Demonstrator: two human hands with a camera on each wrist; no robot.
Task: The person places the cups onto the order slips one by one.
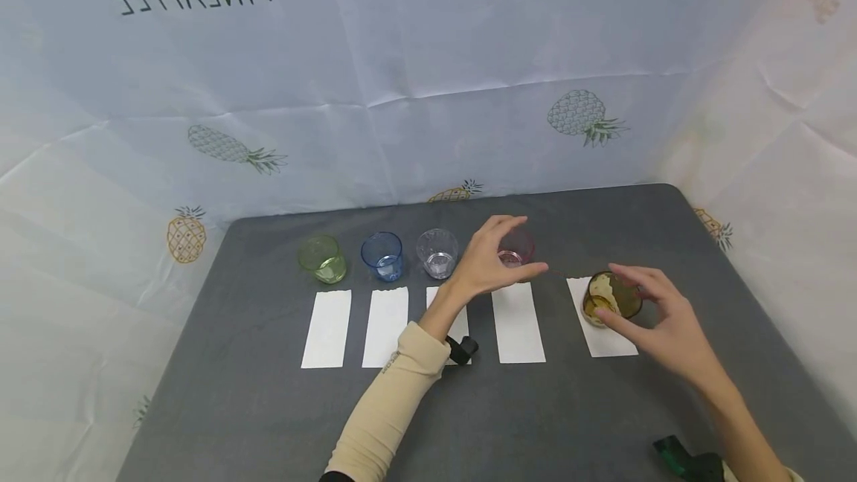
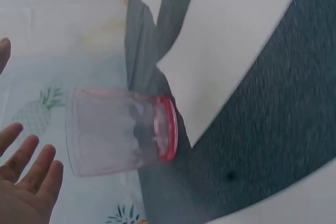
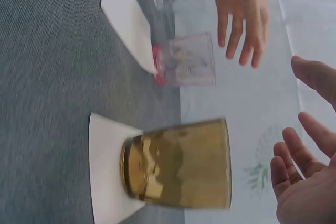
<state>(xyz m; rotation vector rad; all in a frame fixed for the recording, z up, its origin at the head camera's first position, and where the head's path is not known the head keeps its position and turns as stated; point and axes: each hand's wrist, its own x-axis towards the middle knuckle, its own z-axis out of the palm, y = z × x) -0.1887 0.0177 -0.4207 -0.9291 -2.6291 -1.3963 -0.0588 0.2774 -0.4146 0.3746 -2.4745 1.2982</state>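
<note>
My left hand (image 1: 487, 259) is held by the pink glass (image 1: 524, 245), thumb and fingers spread. In the left wrist view a gap separates those fingers (image 2: 42, 177) from the pink glass (image 2: 110, 132), which stands upright on the table just behind a white paper strip (image 1: 519, 327). Over at the right, an amber glass (image 1: 624, 297) stands on another paper strip (image 1: 608, 341). My right hand (image 1: 672, 326) is beside it with thumb and fingers apart. The right wrist view shows space between this hand (image 3: 310, 182) and the amber glass (image 3: 189, 163).
Green (image 1: 320, 255), blue (image 1: 382, 253) and clear (image 1: 438, 251) glasses stand in a row to the left on the grey table (image 1: 254, 393). White strips (image 1: 326, 329) lie in front of them. A pineapple-print curtain (image 1: 402, 43) hangs behind the table.
</note>
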